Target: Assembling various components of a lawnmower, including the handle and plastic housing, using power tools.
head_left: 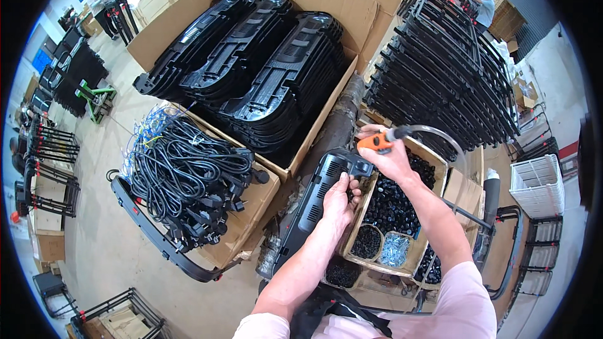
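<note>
A long black plastic housing (pixel 316 199) with vent slots lies lengthwise in front of me. My left hand (pixel 340 202) is closed on its right edge near the far end, thumb on top and fingers curled around the side. Just above that end, my right hand (pixel 392 162) is wrapped around an orange power screwdriver (pixel 375 144) with a dark rear end. A clear hose (pixel 449 140) curves away from the tool to the right. The tool's tip is hidden, so I cannot tell if it touches the housing.
A large carton (pixel 326 119) of stacked black plastic covers (pixel 276 81) stands ahead. Black power cords (pixel 188 163) are heaped at left. On the right, a box holds small black parts (pixel 392 204) and silver screws (pixel 394 250); black metal frames (pixel 440 75) are stacked beyond. People work farther back.
</note>
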### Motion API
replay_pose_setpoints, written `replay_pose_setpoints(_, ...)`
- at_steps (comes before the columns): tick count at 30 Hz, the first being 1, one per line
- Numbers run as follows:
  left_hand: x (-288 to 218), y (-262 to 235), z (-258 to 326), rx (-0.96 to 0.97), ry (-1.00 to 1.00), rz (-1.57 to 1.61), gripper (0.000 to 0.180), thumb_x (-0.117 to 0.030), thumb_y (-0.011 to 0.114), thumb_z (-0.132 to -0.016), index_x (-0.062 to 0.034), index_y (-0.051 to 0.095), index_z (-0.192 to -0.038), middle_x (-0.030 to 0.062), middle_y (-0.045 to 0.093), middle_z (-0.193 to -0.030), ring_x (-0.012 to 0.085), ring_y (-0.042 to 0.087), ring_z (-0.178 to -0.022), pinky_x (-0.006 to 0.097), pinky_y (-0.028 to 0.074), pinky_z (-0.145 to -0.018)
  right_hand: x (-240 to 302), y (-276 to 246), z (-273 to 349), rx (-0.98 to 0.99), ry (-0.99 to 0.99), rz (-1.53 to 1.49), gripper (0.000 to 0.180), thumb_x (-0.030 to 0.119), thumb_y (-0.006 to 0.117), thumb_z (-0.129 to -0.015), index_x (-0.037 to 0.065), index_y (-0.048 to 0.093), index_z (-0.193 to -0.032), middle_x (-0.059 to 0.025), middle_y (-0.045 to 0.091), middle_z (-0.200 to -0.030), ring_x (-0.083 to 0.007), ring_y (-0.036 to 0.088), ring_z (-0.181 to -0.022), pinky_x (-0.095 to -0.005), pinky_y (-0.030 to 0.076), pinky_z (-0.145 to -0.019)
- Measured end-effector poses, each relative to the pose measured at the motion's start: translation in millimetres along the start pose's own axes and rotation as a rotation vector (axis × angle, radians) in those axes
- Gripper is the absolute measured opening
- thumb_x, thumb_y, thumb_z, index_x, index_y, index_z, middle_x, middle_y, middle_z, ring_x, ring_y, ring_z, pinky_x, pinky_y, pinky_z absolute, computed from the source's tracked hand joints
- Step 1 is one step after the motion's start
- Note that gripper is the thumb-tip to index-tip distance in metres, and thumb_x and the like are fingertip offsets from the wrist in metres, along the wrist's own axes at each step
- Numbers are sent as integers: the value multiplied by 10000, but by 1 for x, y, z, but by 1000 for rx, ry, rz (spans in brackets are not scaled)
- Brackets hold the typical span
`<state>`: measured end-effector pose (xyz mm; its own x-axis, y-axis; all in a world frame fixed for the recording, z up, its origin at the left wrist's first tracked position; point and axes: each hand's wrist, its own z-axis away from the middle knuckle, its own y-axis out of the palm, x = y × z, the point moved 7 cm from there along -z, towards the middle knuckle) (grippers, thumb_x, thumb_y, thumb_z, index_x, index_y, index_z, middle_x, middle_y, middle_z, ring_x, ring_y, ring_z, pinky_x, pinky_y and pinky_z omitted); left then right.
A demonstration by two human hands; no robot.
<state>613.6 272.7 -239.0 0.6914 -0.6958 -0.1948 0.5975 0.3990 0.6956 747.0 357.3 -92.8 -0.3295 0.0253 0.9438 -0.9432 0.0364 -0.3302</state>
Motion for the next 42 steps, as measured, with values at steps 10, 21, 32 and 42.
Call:
replay_pose_setpoints(10, -22, 1, -19, 45, 22, 320, 231, -328, 609, -1104, -111, 688, -1120, -18, 639, -842, 126, 598, -755, 250, 511, -622, 42, 13, 46, 129, -21, -195, 593, 133, 836, -890, 12, 557, -1400, -171, 717, -1309, -228, 690, -1210, -410, 536, -1100)
replay_pose_setpoints(21, -32, -7, -3, 68, 40, 349, 274, -354, 570, -1119, -99, 660, -1162, 3, 658, -900, 155, 614, -787, 293, 531, -681, 49, 36, 43, 160, -58, -156, 569, 134, 822, -903, 14, 556, -1391, -166, 720, -1291, -230, 689, -1210, -411, 531, -1105)
replay_pose_setpoints(32, 13, -20, 48, 144, -91, 185, 228, -145, 545, -1095, 28, 584, -1239, 181, 681, -1170, 280, 694, -996, 395, 615, -908, 30, 74, 11, 152, -117, -60, 532, 80, 809, -870, 1, 594, -1350, -149, 726, -1216, -206, 690, -1180, -363, 552, -1040)
replay_pose_setpoints(42, 55, -71, 92, 81, -216, 23, 246, -168, 505, -1122, 12, 607, -1255, 106, 651, -1054, 249, 699, -920, 383, 642, -910, 32, 88, 7, 149, -193, 144, 336, 168, 820, -831, 41, 723, -1127, -68, 758, -1053, -171, 722, -982, -345, 571, -940)
